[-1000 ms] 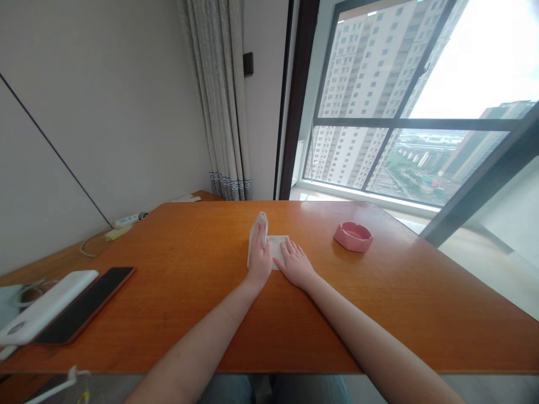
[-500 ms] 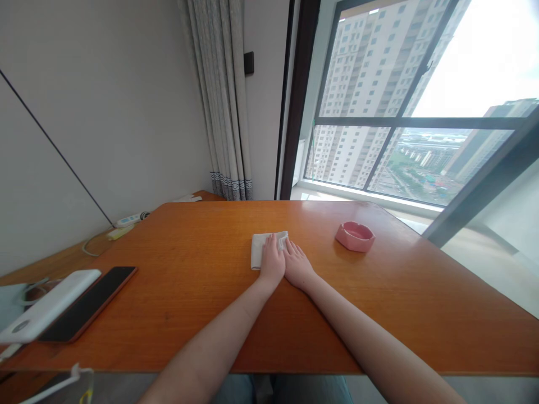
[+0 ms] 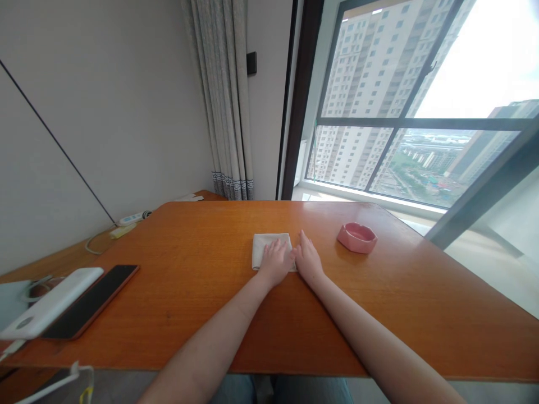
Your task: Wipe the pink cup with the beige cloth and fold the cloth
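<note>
A folded white cloth (image 3: 261, 244) lies flat on the wooden table, in the middle of the head view. My left hand (image 3: 276, 262) rests on top of it with the fingers spread, covering its lower right part. Just at the cloth's right edge is my right hand (image 3: 309, 261), turned partly on its side, fingers stretched out and pointing away from me. The two hands are close together near the thumbs; whether they touch is hard to make out. Neither hand grips anything.
A pink ashtray (image 3: 357, 238) sits to the right on the table (image 3: 189, 303). At the left lie a dark phone (image 3: 90, 303) and a white power bank (image 3: 50, 303) with a cable. A power strip (image 3: 130, 219) is beyond the left edge; a window (image 3: 400, 120) stands behind.
My right hand has shifted right, off the cloth to its edge. My left hand has moved slightly right with its fingers spread wider. The cloth's right side now lies flat.
</note>
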{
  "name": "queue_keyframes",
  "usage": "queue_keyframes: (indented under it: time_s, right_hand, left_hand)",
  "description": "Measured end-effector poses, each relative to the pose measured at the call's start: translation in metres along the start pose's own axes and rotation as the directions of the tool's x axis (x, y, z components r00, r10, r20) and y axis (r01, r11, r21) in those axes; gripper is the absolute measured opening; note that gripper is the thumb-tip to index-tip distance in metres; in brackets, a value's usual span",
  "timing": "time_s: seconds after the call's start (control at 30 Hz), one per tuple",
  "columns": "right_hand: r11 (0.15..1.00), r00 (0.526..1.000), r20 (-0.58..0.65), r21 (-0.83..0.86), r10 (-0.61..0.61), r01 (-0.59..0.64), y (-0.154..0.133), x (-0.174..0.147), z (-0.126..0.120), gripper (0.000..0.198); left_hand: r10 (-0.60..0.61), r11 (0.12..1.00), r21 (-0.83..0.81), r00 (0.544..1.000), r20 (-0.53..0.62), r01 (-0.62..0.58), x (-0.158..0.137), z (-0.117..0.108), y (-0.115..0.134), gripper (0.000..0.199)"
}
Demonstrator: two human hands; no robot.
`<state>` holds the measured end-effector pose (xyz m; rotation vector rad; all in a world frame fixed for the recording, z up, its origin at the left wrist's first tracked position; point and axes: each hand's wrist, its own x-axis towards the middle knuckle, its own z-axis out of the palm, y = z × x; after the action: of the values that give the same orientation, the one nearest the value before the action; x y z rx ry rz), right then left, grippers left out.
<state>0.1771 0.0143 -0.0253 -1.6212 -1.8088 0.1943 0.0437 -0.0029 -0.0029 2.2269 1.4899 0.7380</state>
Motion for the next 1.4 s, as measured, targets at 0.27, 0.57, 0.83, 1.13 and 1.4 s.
queue_keyframes:
  time_s: [0.27, 0.57, 0.83, 1.13, 1.4]
  right_hand:
    - [0.947, 0.935, 0.189, -0.059, -0.299, 0.314, -0.022, -0.012, -0.004, 0.06]
    - [0.961, 0.946, 0.289, -0.187, -0.146, 0.205, -0.022, -0.016, -0.004, 0.053]
    - [0.988, 0.969, 0.237, -0.151, 0.063, -0.027, -0.01, -0.005, -0.01, 0.064]
    - [0.989, 0.97, 0.236, -0.145, 0.056, -0.022, -0.009, -0.004, -0.007, 0.066]
    - [0.997, 0.976, 0.209, -0.062, 0.062, -0.05, -0.006, -0.003, -0.005, 0.072]
  left_hand:
    - [-0.106, 0.94, 0.324, 0.994, -0.021, 0.107, 0.007, -0.016, -0.039, 0.058]
    - [-0.082, 0.991, 0.103, 0.997, 0.016, 0.08, -0.003, -0.004, -0.037, 0.059]
    - [-0.439, 0.691, -0.688, 0.884, -0.158, 0.22, 0.005, -0.018, -0.03, 0.054]
    - [-0.567, 0.171, -0.959, 0.819, 0.092, 0.226, 0.006, -0.038, -0.034, 0.083]
    - [-0.325, -0.062, -0.878, 0.822, 0.467, 0.474, 0.004, -0.035, -0.028, 0.025]
